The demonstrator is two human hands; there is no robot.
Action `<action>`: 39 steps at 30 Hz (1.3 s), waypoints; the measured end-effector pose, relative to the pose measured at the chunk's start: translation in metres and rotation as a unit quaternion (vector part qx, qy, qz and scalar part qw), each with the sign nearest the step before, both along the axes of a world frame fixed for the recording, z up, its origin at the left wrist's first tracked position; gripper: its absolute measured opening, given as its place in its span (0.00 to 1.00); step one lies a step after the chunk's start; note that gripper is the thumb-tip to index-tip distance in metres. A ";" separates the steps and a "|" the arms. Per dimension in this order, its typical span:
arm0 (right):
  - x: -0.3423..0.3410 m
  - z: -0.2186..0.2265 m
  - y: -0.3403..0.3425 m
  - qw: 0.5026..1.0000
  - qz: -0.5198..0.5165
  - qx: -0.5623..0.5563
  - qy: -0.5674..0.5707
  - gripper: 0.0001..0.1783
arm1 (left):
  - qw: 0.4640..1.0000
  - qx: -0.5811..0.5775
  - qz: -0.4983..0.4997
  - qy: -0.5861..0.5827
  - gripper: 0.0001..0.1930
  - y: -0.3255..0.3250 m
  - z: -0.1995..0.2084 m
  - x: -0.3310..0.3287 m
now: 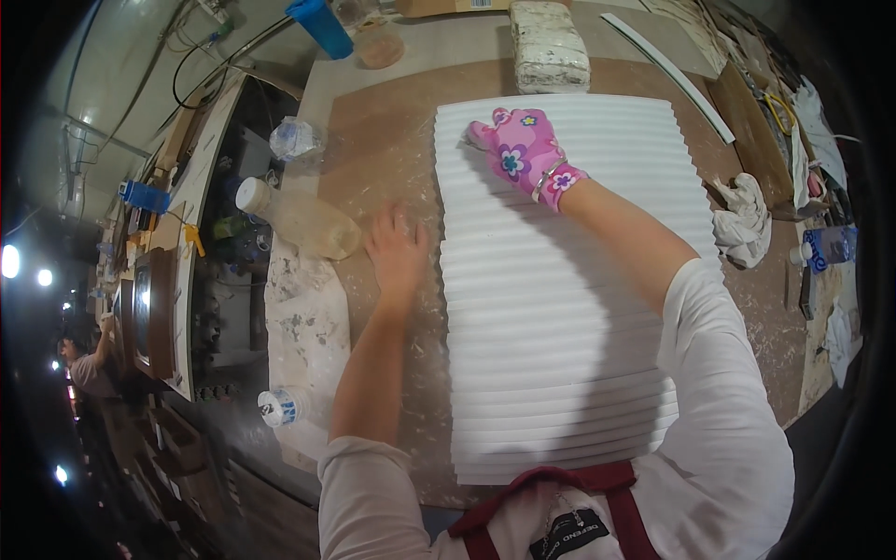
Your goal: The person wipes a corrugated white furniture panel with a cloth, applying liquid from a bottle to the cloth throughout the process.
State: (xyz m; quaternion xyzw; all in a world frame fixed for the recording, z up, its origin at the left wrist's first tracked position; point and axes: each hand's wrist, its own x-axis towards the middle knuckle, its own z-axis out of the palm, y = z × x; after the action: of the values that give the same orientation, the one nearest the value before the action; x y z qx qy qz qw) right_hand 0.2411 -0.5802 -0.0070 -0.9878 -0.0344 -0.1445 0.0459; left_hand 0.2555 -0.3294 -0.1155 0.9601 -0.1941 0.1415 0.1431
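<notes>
While my gloved right hand and bare left hand press flat, gripping nothing, the white ribbed plaster panel could crack on the dusty bench.

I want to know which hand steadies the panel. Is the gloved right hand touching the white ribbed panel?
Touching. The head view shows the right hand in its flowered glove lying flat on the white ribbed panel near its far left corner.
</notes>
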 end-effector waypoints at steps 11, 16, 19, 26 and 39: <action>0.012 -0.020 0.003 0.993 0.074 0.060 -0.073 0.12 | 0.999 -0.022 -0.001 0.024 0.22 -0.005 0.004 -0.002; 0.023 -0.052 0.025 0.990 0.106 -0.012 -0.095 0.15 | 0.998 0.002 -0.041 -0.056 0.21 0.007 0.003 0.006; 0.000 -0.029 -0.036 0.999 0.023 -0.028 -0.039 0.13 | 0.998 0.008 -0.039 -0.051 0.21 0.004 0.009 -0.001; 0.039 -0.030 -0.021 0.979 0.026 0.020 -0.201 0.13 | 0.998 0.038 -0.028 -0.051 0.22 -0.005 0.016 -0.006; 0.059 -0.034 0.024 0.993 0.027 0.048 -0.101 0.10 | 0.998 0.010 -0.054 -0.042 0.22 0.003 0.001 0.007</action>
State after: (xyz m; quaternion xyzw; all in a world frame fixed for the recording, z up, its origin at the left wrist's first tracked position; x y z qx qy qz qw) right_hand 0.2998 -0.5557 -0.0405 -0.9636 -0.0585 -0.2435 0.0937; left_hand 0.2627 -0.3261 -0.1142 0.9428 -0.2531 0.1715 0.1328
